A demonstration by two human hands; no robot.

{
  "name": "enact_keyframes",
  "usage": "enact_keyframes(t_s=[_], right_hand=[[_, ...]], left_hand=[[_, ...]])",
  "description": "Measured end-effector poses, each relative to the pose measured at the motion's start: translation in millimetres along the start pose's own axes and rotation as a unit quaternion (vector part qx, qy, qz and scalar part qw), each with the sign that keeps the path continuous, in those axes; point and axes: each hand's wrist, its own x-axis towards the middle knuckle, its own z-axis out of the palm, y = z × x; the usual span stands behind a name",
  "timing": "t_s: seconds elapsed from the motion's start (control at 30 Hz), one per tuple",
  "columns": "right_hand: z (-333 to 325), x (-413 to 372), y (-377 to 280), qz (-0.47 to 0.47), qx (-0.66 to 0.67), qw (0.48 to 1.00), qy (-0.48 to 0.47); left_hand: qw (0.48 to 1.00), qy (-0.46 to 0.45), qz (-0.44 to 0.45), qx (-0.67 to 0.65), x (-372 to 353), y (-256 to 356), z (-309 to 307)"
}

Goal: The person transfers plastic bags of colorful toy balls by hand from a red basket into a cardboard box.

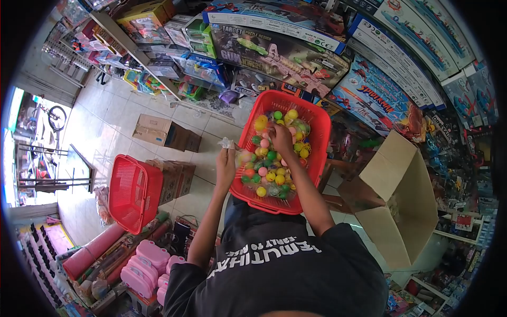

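A red plastic basket (pixel 323 132) sits in front of me, close to my lap. Inside lie many small colored balls (pixel 271 176), yellow, green, pink and orange, some of them in clear plastic bags. At the basket's left rim, my left hand (pixel 226 162) is closed on the gathered top of a clear plastic bag (pixel 227 143); the bag's lower part hangs toward the balls. My right hand (pixel 282 137) reaches into the basket's upper part, fingers curled down among the balls. What its fingertips grip is hidden.
Another red basket (pixel 127 185) stands at left beside cardboard boxes (pixel 177 179). A closed carton (pixel 165 132) lies on the tiled floor (pixel 113 108). To the right is a large open cardboard box (pixel 388 174). Boxed toys (pixel 280 58) fill the shelves ahead; pink cases (pixel 145 269) are stacked lower left.
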Motion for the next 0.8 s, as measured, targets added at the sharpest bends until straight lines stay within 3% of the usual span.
enact_keyframes(t_s=[0.2,0.27,0.33,0.6,0.67,0.8], right_hand=[[-41,-11,-22,-0.012,0.032,0.999,0.010],[-53,-23,-25,-0.035,0.024,0.999,0.022],[-64,-37,-31,0.032,0.088,0.995,-0.038],[-106,-96,-102,0.100,0.178,0.979,-0.008],[-106,-108,-112,0.114,0.223,0.968,0.004],[-101,-133,-131,0.081,0.235,0.967,0.045]], left_hand=[[0.995,-0.048,0.000,-0.090,0,-5,-3],[0.982,-0.071,-0.048,-0.171,-1,-19,1],[0.978,-0.097,-0.047,-0.180,-5,-16,5],[0.957,-0.199,-0.078,-0.195,-31,-18,3],[0.924,-0.199,-0.164,-0.281,-35,-28,5],[0.908,-0.263,-0.119,-0.302,-57,11,-11]])
